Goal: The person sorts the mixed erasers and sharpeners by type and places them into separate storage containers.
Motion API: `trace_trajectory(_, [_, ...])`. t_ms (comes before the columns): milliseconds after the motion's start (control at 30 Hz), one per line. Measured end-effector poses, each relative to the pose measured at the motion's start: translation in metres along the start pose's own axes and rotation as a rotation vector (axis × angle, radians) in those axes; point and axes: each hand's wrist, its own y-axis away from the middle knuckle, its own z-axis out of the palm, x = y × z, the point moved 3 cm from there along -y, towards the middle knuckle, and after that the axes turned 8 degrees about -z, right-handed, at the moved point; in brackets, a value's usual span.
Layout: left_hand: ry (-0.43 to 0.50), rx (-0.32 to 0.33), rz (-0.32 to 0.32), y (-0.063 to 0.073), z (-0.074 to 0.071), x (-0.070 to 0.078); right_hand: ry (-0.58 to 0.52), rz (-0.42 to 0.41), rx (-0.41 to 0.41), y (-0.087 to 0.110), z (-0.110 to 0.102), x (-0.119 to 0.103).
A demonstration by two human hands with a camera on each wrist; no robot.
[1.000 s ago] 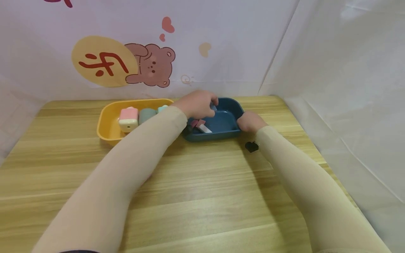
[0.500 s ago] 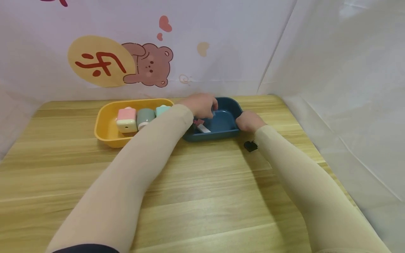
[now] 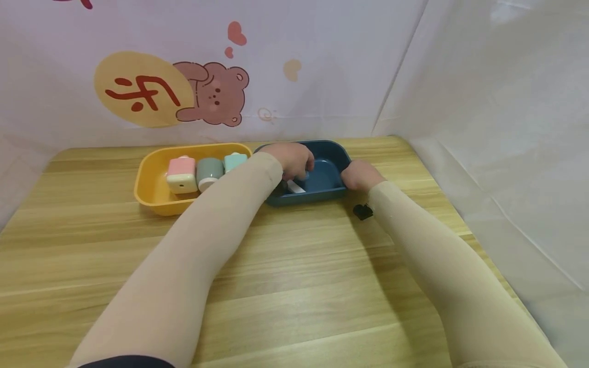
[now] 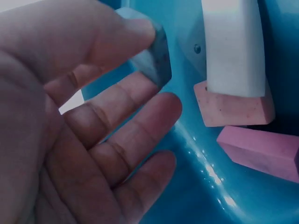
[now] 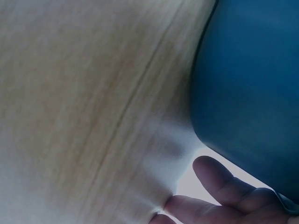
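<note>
My left hand (image 3: 290, 157) is over the left half of a dark blue plastic tray (image 3: 324, 176). In the left wrist view its thumb and index finger pinch a small blue eraser (image 4: 161, 58), while the other fingers spread loosely. A white eraser (image 4: 236, 46) lies across a salmon-pink eraser (image 4: 233, 106) inside the tray, and a magenta eraser (image 4: 261, 149) is beside them. At the tray's right end, my right hand (image 3: 362, 175) grips the rim. The right wrist view has its fingers (image 5: 215, 177) against the outside wall; the thumb is hidden there.
Left of the blue tray stands a yellow tray (image 3: 152, 186). It holds a pink-and-cream block-shaped item (image 3: 181, 176), a grey rounded one (image 3: 209, 171) and a mint one (image 3: 234, 160). A small black object (image 3: 362, 211) lies near my right wrist. A printed cloth (image 3: 331, 76) hangs behind the table.
My left hand has lowered and shifted slightly toward the front of the blue tray with the blue eraser. My right hand stays at the rim. The whole view has drifted slightly left.
</note>
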Motion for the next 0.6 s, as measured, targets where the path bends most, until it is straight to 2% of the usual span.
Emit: trace_trajectory(600, [-0.012, -0.031, 0.001, 0.011, -0.004, 0.004, 0.005, 0.003, -0.002, -0.002, 0.0, 0.002])
